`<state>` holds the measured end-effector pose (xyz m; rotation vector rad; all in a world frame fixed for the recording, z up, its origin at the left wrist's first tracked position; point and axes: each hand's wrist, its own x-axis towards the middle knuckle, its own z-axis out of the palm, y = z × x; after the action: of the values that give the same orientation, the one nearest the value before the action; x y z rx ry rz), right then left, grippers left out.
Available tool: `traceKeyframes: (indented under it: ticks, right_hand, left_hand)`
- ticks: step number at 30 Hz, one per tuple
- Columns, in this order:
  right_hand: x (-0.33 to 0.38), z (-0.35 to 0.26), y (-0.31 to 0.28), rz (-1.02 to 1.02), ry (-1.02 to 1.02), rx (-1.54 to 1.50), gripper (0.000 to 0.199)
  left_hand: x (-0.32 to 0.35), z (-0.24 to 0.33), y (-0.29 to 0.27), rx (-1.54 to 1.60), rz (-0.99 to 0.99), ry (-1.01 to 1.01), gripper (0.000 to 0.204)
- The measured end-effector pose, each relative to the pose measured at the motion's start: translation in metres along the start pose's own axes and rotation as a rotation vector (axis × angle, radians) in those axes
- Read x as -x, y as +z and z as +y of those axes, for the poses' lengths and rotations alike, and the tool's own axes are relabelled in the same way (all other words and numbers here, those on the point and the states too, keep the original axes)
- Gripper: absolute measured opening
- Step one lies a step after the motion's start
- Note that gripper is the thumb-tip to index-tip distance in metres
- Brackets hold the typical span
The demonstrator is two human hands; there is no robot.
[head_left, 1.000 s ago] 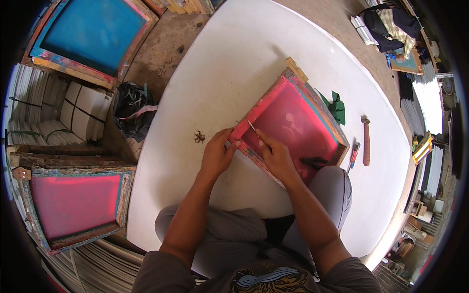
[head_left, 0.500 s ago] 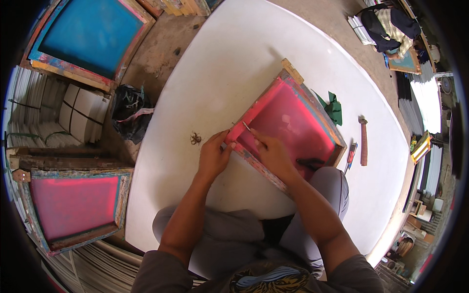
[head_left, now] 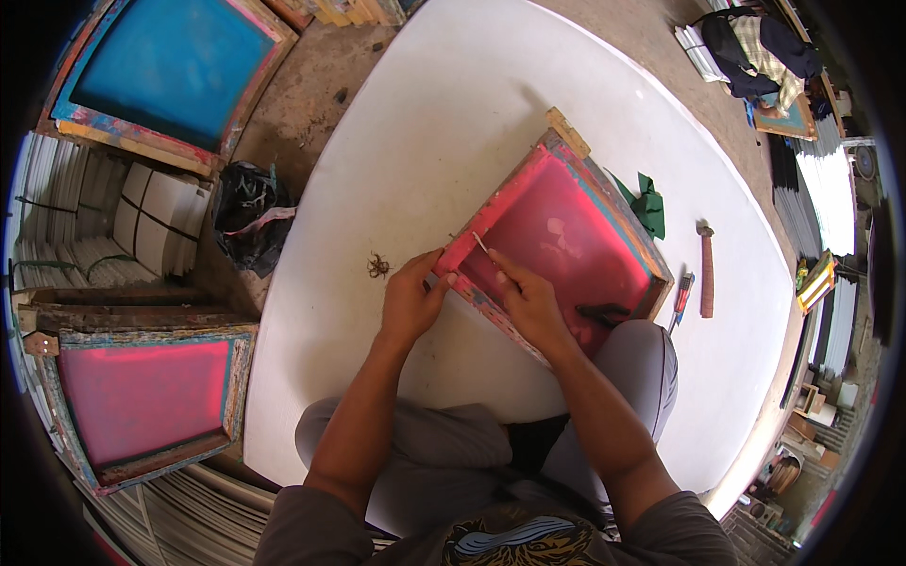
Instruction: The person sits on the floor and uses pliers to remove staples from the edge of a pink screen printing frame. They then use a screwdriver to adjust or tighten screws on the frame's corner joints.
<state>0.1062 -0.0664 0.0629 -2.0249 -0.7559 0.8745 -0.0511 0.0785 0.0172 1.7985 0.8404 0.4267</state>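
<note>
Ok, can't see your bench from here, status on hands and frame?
Left hand grips pink screen frame edge. Right hand works thin tool at the mesh. Hammer lies apart.

Printing screens in my view

I see a red-meshed framed screen on the white worktop, a blue one upper left, another red lower left

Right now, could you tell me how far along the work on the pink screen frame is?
Early, it seems. The frame lies flat on the white board. The left hand steadies its corner; the right hand works a thin tool along that edge. The hammer lies unused; other edges look untouched.
</note>
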Motion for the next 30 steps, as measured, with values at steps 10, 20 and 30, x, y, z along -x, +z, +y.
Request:
traceKeyframes:
  ticks: [10, 20, 30]
  right_hand:
    - [0.001, -0.023, -0.002, -0.02, 0.033, 0.092, 0.038]
    - [-0.004, -0.026, -0.005, -0.035, 0.007, 0.122, 0.039]
    - [-0.003, -0.096, 0.008, -0.154, 0.156, 0.655, 0.039]
  left_hand:
    - [-0.001, 0.004, -0.002, 0.006, -0.011, -0.014, 0.045]
    - [-0.001, 0.004, -0.003, 0.014, -0.023, -0.012, 0.044]
    - [0.0, -0.001, 0.003, -0.031, 0.029, 0.034, 0.045]
